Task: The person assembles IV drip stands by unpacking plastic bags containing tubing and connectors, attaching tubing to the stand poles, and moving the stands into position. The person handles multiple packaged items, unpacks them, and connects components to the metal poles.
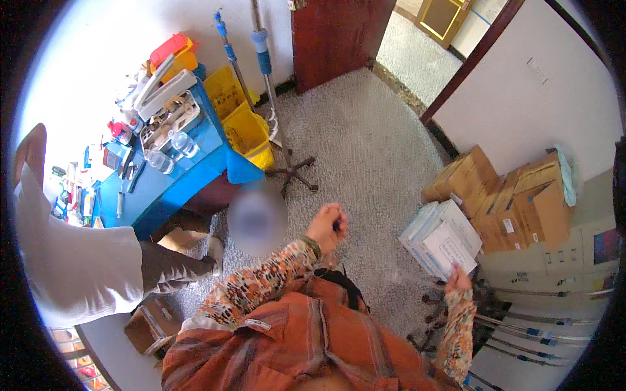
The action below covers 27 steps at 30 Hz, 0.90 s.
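My left hand (328, 226) is raised in front of my chest, its fingers closed on a small dark object that is too small to identify. My right hand (458, 279) reaches out to the lower corner of a stack of white cartons with blue edges (442, 240) and touches it; whether it grips the carton is unclear. Both forearms are in floral orange sleeves, over an orange plaid garment (306, 339).
Another person in a white top and dark trousers (85, 260) stands close on the left. A blue table (176, 176) carries trays, bottles and small supplies. Yellow bins (248, 133), a wheeled pole stand (293, 171), brown cardboard boxes (515, 202), a grey cabinet (574, 260) and a brown door (339, 36) surround the speckled floor.
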{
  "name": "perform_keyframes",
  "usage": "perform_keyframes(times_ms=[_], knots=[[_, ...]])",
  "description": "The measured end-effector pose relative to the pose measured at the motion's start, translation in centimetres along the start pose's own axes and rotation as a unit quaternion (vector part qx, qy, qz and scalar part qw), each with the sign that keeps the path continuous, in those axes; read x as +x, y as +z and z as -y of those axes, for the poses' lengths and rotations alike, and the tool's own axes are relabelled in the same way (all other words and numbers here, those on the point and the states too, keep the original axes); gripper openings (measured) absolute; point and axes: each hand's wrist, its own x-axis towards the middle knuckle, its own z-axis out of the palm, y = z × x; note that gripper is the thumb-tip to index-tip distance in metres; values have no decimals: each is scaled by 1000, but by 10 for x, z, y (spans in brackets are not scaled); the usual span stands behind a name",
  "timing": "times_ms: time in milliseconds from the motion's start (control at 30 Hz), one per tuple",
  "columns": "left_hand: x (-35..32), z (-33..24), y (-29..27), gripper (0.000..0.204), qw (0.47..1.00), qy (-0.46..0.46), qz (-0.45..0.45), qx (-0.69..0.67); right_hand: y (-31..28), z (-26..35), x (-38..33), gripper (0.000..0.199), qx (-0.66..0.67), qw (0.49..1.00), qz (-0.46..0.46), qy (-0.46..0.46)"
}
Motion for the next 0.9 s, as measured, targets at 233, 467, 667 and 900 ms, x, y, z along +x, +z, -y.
perform_keyframes(times_ms=[233, 467, 667, 900], knots=[[57, -59, -8, 11, 994, 86, -26, -58, 114, 117, 39, 36, 49, 993, 93, -54], [93, -118, -25, 11, 992, 67, 2, -108, 124, 162, 93, 26, 207, 966, 142, 55], [128, -167, -37, 13, 993, 44, -35, -99, 183, 208, 47, 33, -107, 983, 56, -135], [179, -175, -77, 13, 981, -47, -3, -187, 41, 265, 6, 40, -101, 972, -146, -153]])
